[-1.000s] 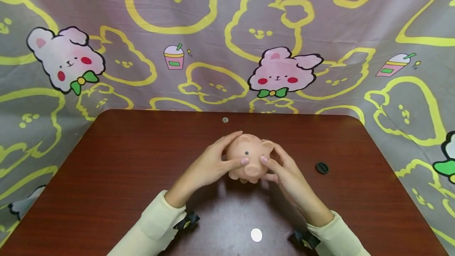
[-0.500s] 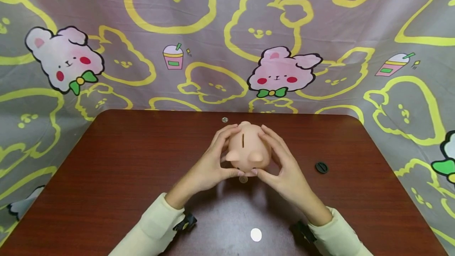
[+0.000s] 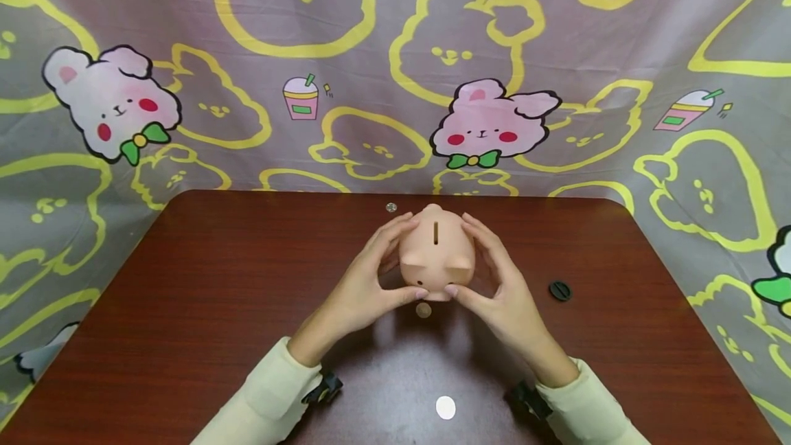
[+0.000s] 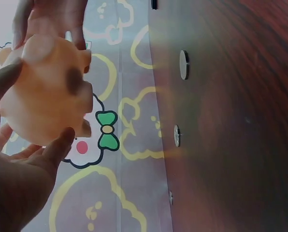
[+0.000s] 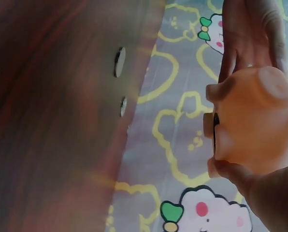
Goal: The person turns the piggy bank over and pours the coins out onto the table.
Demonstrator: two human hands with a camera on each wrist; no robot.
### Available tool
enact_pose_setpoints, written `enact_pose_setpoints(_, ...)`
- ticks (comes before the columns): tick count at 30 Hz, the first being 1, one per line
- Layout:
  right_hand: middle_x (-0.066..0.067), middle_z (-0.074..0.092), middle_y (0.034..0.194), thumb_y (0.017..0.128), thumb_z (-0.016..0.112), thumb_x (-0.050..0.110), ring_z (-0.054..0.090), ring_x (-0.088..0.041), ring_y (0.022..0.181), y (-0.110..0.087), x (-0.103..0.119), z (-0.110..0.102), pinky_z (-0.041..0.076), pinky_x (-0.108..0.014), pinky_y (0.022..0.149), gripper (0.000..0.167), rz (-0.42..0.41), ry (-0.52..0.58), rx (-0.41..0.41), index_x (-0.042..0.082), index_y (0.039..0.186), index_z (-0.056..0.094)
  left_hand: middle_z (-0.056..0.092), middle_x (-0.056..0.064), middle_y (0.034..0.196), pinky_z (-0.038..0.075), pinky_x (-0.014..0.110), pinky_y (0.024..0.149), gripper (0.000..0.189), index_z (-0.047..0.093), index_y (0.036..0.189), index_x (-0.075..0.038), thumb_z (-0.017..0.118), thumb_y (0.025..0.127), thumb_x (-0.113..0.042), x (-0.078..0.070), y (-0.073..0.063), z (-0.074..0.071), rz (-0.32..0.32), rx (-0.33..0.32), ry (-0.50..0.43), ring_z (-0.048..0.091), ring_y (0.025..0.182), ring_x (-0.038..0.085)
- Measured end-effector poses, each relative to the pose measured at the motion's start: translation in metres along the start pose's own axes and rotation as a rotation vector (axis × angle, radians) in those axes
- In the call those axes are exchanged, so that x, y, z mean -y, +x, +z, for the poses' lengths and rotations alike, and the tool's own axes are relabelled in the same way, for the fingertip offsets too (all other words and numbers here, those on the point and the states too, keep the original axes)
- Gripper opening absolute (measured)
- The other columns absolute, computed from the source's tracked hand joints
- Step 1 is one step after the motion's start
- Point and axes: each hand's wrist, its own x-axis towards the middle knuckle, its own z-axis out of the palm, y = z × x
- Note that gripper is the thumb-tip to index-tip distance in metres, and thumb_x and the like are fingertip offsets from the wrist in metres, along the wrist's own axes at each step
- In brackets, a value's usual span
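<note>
Both hands hold a peach-coloured piggy bank [image 3: 435,249] above the table in the head view. Its coin slot faces up, and its snout points toward me. The left hand [image 3: 358,290] grips the pig's left side, its thumb beside the snout. On the opposite side the right hand [image 3: 516,301] grips it likewise, thumb near the other eye. Both wrist views show the piggy bank's [image 4: 42,96] stubby feet well off the tabletop. Just below the snout a coin [image 3: 423,310] lies on the table, and a white disc [image 3: 445,408] lies nearer me.
A black round plug [image 3: 560,291] lies on the table to the right of the right hand. Near the far edge of the dark red wooden table [image 3: 247,259] is a small silvery coin [image 3: 391,207]. A printed curtain [image 3: 371,67] hangs close behind the table.
The piggy bank has tipped from showing its face to showing its back and slot. Lately it has shifted slightly right and away, uncovering more of the coin below. Both hands keep holding it.
</note>
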Motion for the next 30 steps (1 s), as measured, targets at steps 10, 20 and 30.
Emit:
enact_pose_setpoints(10,-0.009,0.046,0.148,0.107,0.058,0.011,0.066,-0.014,0.116,0.003,0.0,0.002,0.063,-0.033,0.086,0.054,0.397,0.346,0.002,0.01,0.157,0.039,0.055,-0.002,0.152,0.054,0.041,0.107,0.063,0.06,0.146,-0.02,0.086,0.089,-0.025,-0.016,0.007,0.002,-0.151,-0.112,0.141,0.053,0.141,0.019)
enact_pose_setpoints(20,-0.019,0.053,0.141,0.11,0.052,0.022,0.07,-0.016,0.108,0.006,-0.001,0.004,0.065,-0.045,0.08,0.049,0.551,0.35,0.05,0.001,0.152,0.041,0.067,0.004,0.138,0.052,0.044,0.106,0.055,0.062,0.143,-0.013,0.079,0.095,-0.033,-0.018,0.01,0.005,-0.316,-0.094,0.23,0.063,0.124,0.02)
enact_pose_setpoints(30,-0.017,0.049,0.152,0.104,0.065,0.02,0.066,-0.014,0.114,0.005,-0.002,-0.002,0.062,-0.036,0.086,0.057,0.541,0.184,0.068,0.013,0.157,0.043,0.06,0.006,0.147,0.055,0.044,0.1,0.069,0.05,0.153,-0.017,0.082,0.092,-0.025,-0.008,0.007,0.002,-0.337,0.017,0.121,0.064,0.122,0.025)
